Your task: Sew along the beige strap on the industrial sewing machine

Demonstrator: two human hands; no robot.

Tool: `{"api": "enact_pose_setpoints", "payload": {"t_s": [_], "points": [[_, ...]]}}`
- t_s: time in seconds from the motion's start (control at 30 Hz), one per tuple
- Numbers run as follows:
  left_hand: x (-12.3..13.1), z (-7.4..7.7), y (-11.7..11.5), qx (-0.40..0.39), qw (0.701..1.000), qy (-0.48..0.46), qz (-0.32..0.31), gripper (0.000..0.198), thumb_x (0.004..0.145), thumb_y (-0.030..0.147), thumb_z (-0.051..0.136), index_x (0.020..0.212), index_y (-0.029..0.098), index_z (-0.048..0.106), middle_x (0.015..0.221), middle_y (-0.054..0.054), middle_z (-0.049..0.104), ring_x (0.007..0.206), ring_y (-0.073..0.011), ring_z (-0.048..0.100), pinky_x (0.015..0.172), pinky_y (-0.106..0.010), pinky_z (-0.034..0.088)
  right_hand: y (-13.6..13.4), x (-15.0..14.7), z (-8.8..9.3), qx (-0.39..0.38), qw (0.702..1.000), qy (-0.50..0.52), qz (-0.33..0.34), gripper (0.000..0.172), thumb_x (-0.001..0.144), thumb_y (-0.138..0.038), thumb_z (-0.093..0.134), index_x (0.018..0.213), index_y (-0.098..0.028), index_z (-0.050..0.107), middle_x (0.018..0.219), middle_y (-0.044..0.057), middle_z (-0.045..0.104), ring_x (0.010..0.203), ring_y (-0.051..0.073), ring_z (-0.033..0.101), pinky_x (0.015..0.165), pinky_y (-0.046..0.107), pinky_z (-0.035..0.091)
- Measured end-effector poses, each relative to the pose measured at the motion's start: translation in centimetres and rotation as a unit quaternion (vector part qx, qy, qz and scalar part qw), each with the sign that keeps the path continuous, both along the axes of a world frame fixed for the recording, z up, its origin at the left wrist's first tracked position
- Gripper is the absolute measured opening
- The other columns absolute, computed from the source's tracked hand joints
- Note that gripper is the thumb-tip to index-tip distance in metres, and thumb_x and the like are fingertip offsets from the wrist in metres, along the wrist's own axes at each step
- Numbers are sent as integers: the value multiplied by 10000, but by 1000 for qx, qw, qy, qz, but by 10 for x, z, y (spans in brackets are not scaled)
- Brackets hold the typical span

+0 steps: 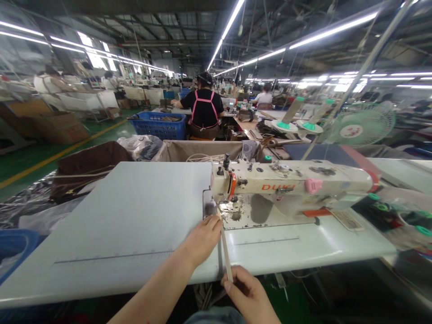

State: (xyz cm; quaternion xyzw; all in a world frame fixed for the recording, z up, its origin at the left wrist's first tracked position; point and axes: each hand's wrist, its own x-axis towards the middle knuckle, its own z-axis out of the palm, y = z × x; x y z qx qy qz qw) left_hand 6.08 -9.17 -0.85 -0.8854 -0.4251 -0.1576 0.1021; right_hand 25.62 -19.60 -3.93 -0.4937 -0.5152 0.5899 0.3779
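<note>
A narrow beige strip (pixel 225 252) runs from the needle area of a white sewing machine (pixel 280 182) down past the table's front edge. My left hand (pixel 205 237) lies beside the presser foot, its fingers closed together on the strip's far part. At the near edge, my right hand (pixel 249 291) pinches the strip between thumb and fingers. Between the two hands the strip looks straight and taut. The strip's far end is hidden by my left fingers and the machine head.
Printed rulers mark the white table (pixel 141 216). Beyond it stand a cloth-lined bin (pixel 199 148), a blue basket (pixel 158 126) and a seated person (pixel 205 108) in a pink-strapped apron. Thread cones (pixel 290 114) and a fan (pixel 361 123) are at right; brown fabric (pixel 91 166) lies at left.
</note>
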Motion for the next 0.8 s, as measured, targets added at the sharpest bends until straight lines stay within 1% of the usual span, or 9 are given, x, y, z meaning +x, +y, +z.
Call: {"api": "enact_pose_setpoints", "payload": {"t_s": [0.1, 0.17, 0.27, 0.37, 0.47, 0.53, 0.67, 0.8], "points": [[0, -3, 1, -5, 1000, -20, 6, 252, 1037, 110, 496, 1266, 129, 599, 1302, -122, 688, 1291, -271, 645, 1169, -418, 523, 1, -4, -1, -83, 994, 73, -13, 693, 662, -820, 829, 990, -211, 783, 789, 40, 716, 765, 231, 637, 714, 344, 516], [0, -4, 1, -10, 999, -37, 14, 255, 1042, 121, 493, 1280, 134, 584, 1316, -131, 681, 1290, -266, 649, 1159, -416, 533, 2, -6, -1, -114, 988, 99, -18, 728, 638, -827, 846, 1020, -212, 775, 772, 36, 728, 751, 225, 656, 706, 336, 523], [1, -3, 0, -9, 999, -45, 18, 226, 1043, 124, 493, 1247, 150, 587, 1330, -136, 674, 1279, -259, 657, 1156, -412, 536, 2, -5, 8, -119, 988, 93, -3, 674, 671, -825, 832, 920, -202, 773, 713, 23, 717, 691, 194, 646, 684, 314, 519], [1, 0, 0, 0, 1000, -27, 9, 215, 1044, 110, 482, 1216, 154, 603, 1303, -125, 686, 1278, -251, 654, 1177, -401, 516, 1, -3, 24, -129, 988, 83, 12, 650, 686, -824, 827, 821, -192, 763, 683, 15, 708, 650, 169, 628, 667, 293, 511], [1, 2, 0, 9, 1000, -3, 4, 223, 1050, 109, 472, 1217, 145, 616, 1283, -126, 691, 1281, -247, 646, 1180, -394, 507, -1, -2, 40, -141, 987, 83, 7, 632, 680, -801, 851, 808, -188, 771, 700, 17, 724, 670, 164, 637, 676, 278, 505], [1, 3, 0, 12, 1000, 10, 0, 209, 1050, 116, 483, 1200, 143, 627, 1266, -122, 692, 1270, -250, 647, 1173, -397, 511, -2, -1, 47, -147, 986, 85, 3, 635, 662, -796, 866, 803, -184, 777, 695, 18, 730, 663, 161, 635, 671, 274, 499], [1, 0, 1, 6, 1000, 16, -4, 182, 1043, 118, 508, 1171, 146, 634, 1241, -105, 692, 1249, -259, 649, 1164, -404, 517, -4, -2, 53, -158, 983, 87, -3, 635, 646, -787, 880, 773, -172, 784, 669, 21, 734, 631, 151, 622, 663, 271, 492], [0, -5, 1, -3, 1000, -16, 8, 187, 1045, 125, 509, 1196, 155, 615, 1269, -112, 682, 1269, -260, 640, 1166, -412, 517, -6, -3, 53, -160, 983, 94, -10, 615, 658, -765, 889, 756, -165, 796, 658, 26, 736, 631, 154, 631, 662, 271, 500]]}}
